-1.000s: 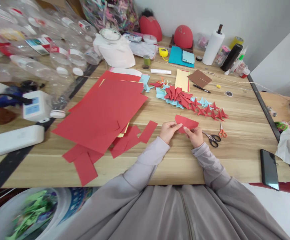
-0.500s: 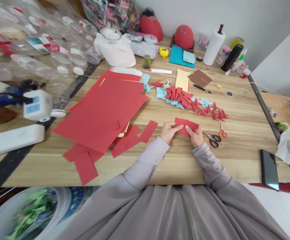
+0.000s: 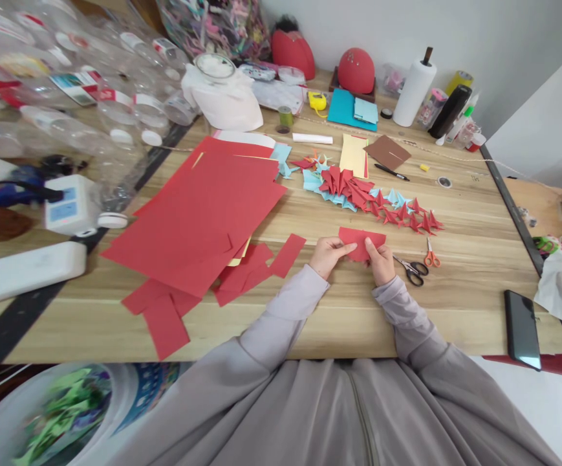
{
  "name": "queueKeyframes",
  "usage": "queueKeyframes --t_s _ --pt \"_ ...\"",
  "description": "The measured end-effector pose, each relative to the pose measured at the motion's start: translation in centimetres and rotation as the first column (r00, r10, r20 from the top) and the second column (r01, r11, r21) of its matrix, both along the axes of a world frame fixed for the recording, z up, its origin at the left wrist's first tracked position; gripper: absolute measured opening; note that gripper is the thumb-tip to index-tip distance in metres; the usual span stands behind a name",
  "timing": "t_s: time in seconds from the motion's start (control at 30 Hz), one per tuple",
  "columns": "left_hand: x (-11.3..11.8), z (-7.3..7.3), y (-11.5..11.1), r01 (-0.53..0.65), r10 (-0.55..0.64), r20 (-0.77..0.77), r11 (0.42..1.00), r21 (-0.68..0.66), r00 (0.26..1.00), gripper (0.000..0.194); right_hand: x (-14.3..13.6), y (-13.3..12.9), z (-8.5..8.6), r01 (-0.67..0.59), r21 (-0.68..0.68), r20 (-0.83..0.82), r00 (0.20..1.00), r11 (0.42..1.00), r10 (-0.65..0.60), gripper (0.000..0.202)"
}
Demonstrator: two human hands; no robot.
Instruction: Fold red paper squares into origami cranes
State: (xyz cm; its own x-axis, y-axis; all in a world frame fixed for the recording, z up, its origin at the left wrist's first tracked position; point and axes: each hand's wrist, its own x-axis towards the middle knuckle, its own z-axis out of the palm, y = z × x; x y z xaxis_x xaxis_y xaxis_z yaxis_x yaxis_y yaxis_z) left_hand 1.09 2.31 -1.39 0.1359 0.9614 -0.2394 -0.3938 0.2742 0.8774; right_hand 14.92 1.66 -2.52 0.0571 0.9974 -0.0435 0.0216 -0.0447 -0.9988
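A small piece of red paper (image 3: 362,241) is held up between both hands above the wooden table. My left hand (image 3: 328,256) pinches its left side, thumb on the near face. On its right side, my right hand (image 3: 380,260) grips it with the thumb pressed on the front; the fingers behind are mostly hidden. Black-handled scissors (image 3: 414,270) lie just right of my right hand, beside small orange-handled scissors (image 3: 432,257). Beyond my hands stretches a row of folded red paper pieces (image 3: 341,184) mixed with light blue ones. Cut red strips (image 3: 288,255) lie left of my left hand.
Large red sheets (image 3: 203,213) cover the table's left middle. Plastic bottles (image 3: 67,123) crowd the far left. A phone (image 3: 522,329) lies near the right front edge. At the back stand a white roll (image 3: 414,94) and a black bottle (image 3: 450,111). A tub (image 3: 120,395) of scraps sits below.
My right thumb has shifted slightly right and up along the red paper, away from my left thumb. My left hand has hardly moved.
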Motion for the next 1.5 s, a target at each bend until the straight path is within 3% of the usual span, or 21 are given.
queueKeyframes --t_s 0.13,0.33,0.5,0.87,1.13,1.3,1.5 --pt "0.0 0.0 0.0 -0.008 0.008 0.009 1.0 -0.013 1.0 0.035 -0.1 -0.1 0.4 0.014 -0.002 0.001 1.0 1.0 -0.014 0.054" --pt "-0.2 -0.4 0.5 -0.134 0.134 -0.002 0.991 0.003 0.991 0.031 0.0 -0.2 0.6 -0.037 -0.011 0.053 0.998 0.999 0.038 0.053" --pt "-0.3 0.3 0.3 -0.131 0.131 0.031 0.991 -0.008 0.991 0.032 0.2 -0.1 0.6 0.045 0.062 0.097 0.994 0.997 -0.051 0.047" --pt "-0.4 0.0 0.5 -0.147 0.149 0.099 0.989 -0.035 0.984 0.04 -0.3 -0.1 0.4 0.124 0.0 -0.052 0.991 0.992 -0.124 0.056" --pt "-0.3 -0.5 0.4 -0.108 0.126 -0.141 0.986 0.125 0.982 0.037 0.0 0.0 0.5 0.004 -0.022 -0.026 1.0 1.0 -0.004 0.047" --pt "-0.5 -0.6 0.5 -0.141 0.158 -0.124 0.981 0.134 0.98 0.034 -0.3 -0.3 1.0 -0.121 -0.003 0.034 0.992 0.993 0.122 0.04" --pt "-0.5 -0.6 0.5 -0.144 0.161 -0.122 0.979 0.142 0.979 0.03 -0.3 -0.4 0.8 -0.118 0.014 0.06 0.991 0.993 0.117 0.041"
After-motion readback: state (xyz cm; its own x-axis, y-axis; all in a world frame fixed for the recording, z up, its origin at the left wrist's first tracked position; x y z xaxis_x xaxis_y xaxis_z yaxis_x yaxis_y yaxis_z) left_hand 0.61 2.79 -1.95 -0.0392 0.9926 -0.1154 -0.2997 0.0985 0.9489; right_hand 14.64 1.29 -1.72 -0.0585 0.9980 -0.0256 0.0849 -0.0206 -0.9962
